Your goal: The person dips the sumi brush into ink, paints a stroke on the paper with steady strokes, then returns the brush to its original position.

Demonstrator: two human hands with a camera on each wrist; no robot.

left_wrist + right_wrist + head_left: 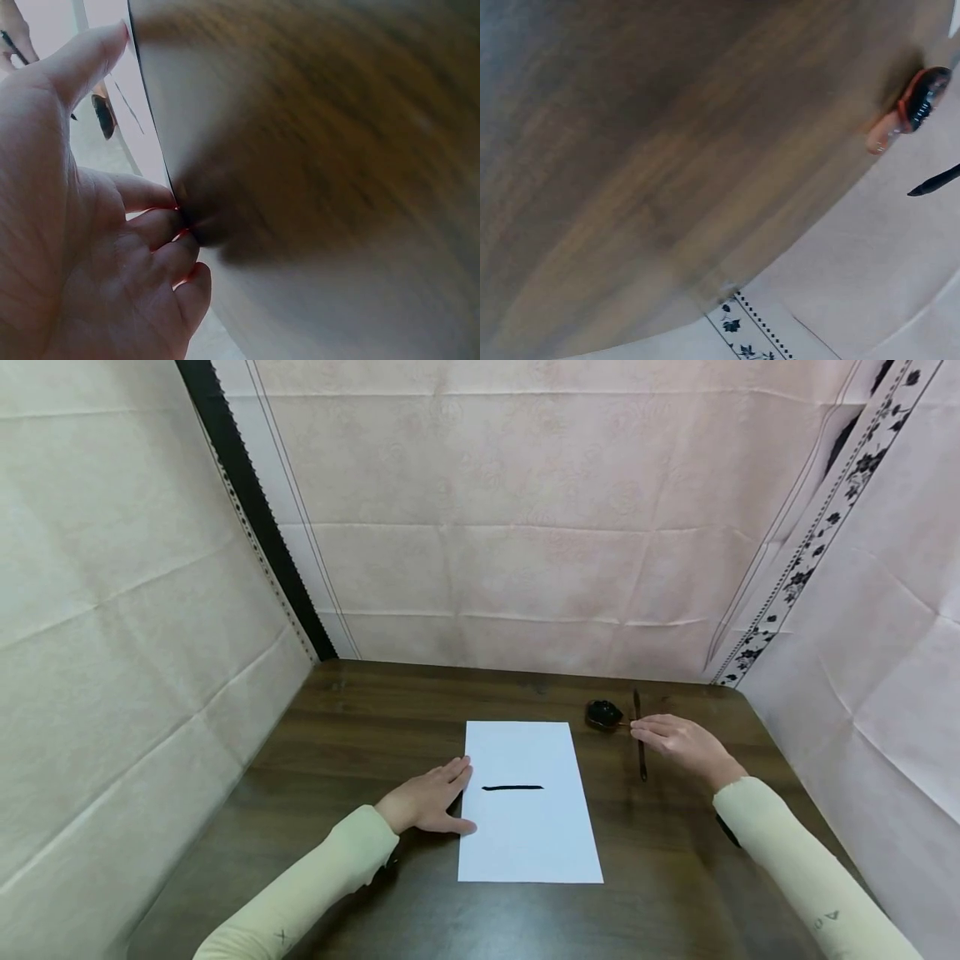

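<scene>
A white sheet of paper lies on the table with one black horizontal stroke across it. My left hand rests at the sheet's left edge, fingers and thumb spread, tips touching the paper. To the right of the sheet, my right hand pinches a dark, slim brush with its fingertips. Its pointed tip also shows in the right wrist view, where the hand itself is out of sight. Just left of the brush sits a small black ink dish with a short orange-brown handle.
The dark brown wooden table has a rounded far edge. Pale cloth hangs behind it and on both sides, with a black strip at the left corner and a flowered border at the right.
</scene>
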